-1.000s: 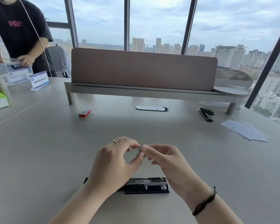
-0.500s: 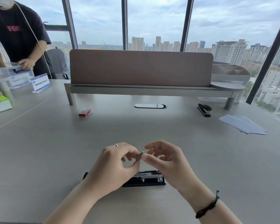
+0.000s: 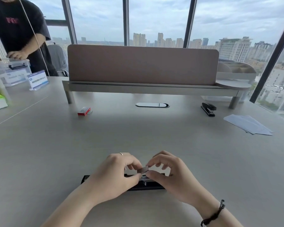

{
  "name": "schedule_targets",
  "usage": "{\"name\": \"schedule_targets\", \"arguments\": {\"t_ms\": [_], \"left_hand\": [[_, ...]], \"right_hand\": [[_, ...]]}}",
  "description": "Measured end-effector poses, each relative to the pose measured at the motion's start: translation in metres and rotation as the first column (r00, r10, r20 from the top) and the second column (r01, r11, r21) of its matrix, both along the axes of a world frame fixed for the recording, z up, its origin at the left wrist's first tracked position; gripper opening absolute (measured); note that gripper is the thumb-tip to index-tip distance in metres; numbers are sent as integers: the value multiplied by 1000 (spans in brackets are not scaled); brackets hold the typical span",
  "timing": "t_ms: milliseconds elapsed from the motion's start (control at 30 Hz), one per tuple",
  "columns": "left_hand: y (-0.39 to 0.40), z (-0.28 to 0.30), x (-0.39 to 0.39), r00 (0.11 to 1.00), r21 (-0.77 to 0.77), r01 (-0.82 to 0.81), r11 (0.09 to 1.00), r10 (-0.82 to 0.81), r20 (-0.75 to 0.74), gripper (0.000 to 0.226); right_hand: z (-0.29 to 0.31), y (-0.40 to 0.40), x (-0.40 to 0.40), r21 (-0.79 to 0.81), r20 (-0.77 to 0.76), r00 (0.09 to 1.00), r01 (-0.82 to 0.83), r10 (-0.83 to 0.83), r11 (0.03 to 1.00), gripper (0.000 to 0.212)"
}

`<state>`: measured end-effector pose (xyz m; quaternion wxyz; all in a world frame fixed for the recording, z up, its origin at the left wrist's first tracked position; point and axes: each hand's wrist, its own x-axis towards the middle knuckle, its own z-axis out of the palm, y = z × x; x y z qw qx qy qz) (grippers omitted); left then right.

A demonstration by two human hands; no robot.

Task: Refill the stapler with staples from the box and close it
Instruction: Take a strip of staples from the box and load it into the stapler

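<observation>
Staple strip (image 3: 143, 169) pinched between both hands: left hand (image 3: 115, 176) on its left end, right hand (image 3: 172, 174) on its right end, each grip pressed onto it. Open stapler (image 3: 138, 182) lies on the surface (image 3: 56, 153) directly beneath, long axis left–right, roughly parallel to the strip. Magazine channel mostly hidden by fingers, apparently just below the strip; next move likely straight down

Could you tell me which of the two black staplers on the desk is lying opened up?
The near stapler under the hands is open, its metal track exposed. The far stapler by the shelf leg is closed.
</observation>
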<state>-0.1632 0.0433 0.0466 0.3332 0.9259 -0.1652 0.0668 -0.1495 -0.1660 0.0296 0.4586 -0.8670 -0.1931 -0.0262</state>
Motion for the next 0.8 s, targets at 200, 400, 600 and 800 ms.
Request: {"name": "schedule_targets", "arguments": {"t_ms": [200, 400, 600, 800], "left_hand": [[-1, -4, 4, 998, 74, 9, 997, -4, -69, 13], [-1, -6, 6, 996, 42, 43, 998, -40, -82, 9], [0, -8, 5, 997, 21, 57, 998, -56, -56, 8], [2, -10, 5, 996, 23, 72, 997, -70, -64, 8]], "right_hand": [[-13, -3, 0, -6, -7, 1000, 0, 0, 1000, 8], [-21, -5, 0, -2, 7, 1000, -6, 6, 1000, 11], [-20, -5, -2, 1, 16, 1000, -5, 5, 1000, 10], [-19, -5, -3, -33, 39, 999, -10, 11, 999, 8]]}}
